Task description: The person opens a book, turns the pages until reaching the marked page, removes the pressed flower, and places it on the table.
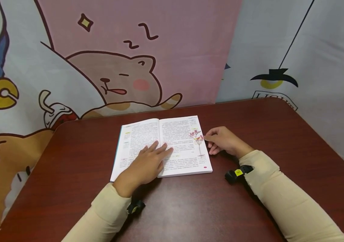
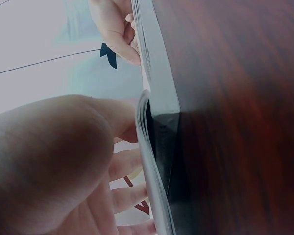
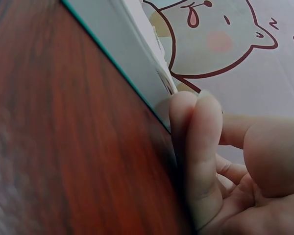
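Note:
An open book [image 1: 179, 164] with printed text lies on the table, with a drawing of a red-blossomed tree on its right page. My left hand [image 1: 149, 163] rests with spread fingers across the lower middle of the book, over the fold. In the left wrist view, the left fingers [image 2: 127, 196] lie on the curved pages. At the book's right edge, my right hand [image 1: 224, 139] has its fingers bent and pinches the page edge [image 3: 159, 63] at its fingertips. How many pages lie between them cannot be seen.
The dark red-brown wooden table [image 1: 187, 208] has rounded far corners. Behind it hangs a cloth [image 1: 190, 40] printed with cartoon animals and a lamp. A black strap device [image 1: 235, 173] sits on the right wrist, and another [image 1: 136, 207] on the left.

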`<state>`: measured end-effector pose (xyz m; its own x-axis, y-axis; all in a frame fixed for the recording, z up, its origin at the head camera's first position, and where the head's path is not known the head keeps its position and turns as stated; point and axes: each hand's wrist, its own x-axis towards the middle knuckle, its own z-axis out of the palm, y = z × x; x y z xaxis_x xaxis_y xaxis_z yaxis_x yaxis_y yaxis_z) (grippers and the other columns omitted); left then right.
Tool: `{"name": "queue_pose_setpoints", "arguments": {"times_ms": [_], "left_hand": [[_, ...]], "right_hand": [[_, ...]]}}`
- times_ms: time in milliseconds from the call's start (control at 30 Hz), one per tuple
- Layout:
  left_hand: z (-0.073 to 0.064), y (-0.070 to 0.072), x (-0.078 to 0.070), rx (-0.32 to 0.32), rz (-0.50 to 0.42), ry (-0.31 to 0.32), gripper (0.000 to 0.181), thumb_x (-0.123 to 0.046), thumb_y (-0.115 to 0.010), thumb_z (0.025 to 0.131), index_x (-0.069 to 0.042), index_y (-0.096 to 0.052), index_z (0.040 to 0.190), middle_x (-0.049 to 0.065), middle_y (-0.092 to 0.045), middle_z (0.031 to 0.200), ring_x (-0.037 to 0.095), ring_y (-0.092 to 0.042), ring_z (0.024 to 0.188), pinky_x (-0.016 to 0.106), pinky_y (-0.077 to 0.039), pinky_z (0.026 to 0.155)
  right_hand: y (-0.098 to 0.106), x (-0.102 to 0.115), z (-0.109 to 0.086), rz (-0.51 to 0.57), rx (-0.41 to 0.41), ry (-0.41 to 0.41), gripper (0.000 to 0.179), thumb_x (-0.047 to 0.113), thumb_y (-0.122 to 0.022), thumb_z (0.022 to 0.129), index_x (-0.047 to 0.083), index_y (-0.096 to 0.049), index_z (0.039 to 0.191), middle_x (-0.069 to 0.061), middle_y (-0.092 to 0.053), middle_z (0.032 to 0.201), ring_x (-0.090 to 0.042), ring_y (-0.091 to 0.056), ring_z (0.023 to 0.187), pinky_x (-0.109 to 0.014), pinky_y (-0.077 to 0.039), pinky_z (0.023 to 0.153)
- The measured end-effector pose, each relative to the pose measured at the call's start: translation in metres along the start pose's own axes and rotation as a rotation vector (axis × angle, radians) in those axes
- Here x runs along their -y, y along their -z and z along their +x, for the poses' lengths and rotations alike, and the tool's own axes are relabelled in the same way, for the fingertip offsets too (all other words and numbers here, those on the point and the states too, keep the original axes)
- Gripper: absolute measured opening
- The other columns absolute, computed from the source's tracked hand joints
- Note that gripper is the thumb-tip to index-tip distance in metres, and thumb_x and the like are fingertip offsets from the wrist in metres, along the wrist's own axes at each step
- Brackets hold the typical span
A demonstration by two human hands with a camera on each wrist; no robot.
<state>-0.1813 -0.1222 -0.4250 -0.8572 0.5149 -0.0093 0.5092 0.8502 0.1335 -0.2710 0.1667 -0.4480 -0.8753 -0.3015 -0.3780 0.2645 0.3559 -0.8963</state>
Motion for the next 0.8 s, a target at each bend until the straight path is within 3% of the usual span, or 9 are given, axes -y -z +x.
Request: {"name": "queue_pose_setpoints", "arguments": {"times_ms": [800], "left_hand": [[-0.001,0.002,0.000,0.006,-0.027,0.006,0.049,-0.019,-0.047,0.092,-0.026,-0.041,0.140,0.000,-0.040,0.145,0.028,-0.030,0.137,0.055,-0.028,0.106]], "right_hand": [[0.019,0.013,-0.011,0.008,0.023,0.045,0.033,0.021,-0.054,0.092,-0.005,-0.050,0.113,-0.005,-0.054,0.066,-0.016,-0.061,0.050,-0.033,-0.054,0.052]]}}
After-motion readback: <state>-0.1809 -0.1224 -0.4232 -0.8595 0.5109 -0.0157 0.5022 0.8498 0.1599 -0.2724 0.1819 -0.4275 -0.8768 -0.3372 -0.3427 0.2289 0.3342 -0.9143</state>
